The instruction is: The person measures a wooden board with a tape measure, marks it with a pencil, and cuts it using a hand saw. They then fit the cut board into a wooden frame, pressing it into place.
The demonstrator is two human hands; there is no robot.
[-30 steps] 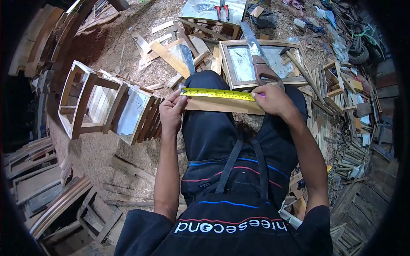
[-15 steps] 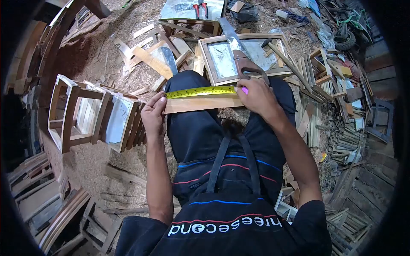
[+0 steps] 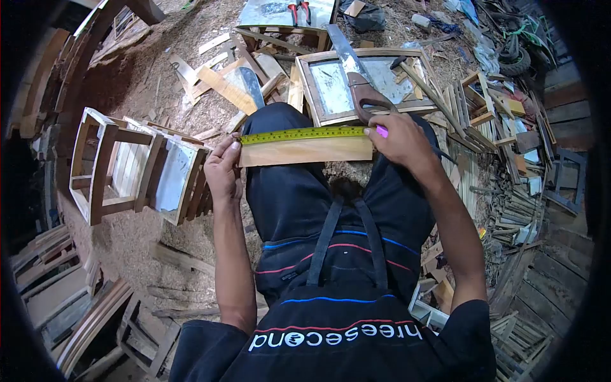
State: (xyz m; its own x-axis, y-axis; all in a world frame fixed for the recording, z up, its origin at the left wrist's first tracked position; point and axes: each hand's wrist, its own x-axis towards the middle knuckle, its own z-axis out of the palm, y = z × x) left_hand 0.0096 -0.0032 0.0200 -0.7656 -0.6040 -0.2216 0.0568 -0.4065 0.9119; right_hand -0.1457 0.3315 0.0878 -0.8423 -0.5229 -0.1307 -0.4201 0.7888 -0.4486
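I can see red-handled pliers (image 3: 299, 13) on a pale-topped stand (image 3: 256, 14), with a black bag (image 3: 369, 21) just beside it. Nearer me, a hammer (image 3: 425, 86) lies across a framed panel (image 3: 337, 118). Wood scraps (image 3: 223, 88) litter the ground, and a tyre (image 3: 517, 63) shows at upper right.

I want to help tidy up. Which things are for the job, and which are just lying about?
For the job:
yellow tape measure, in left hand and right hand
wooden board along it

Just lying about, it seems:
saw
hammer
pliers
black bag
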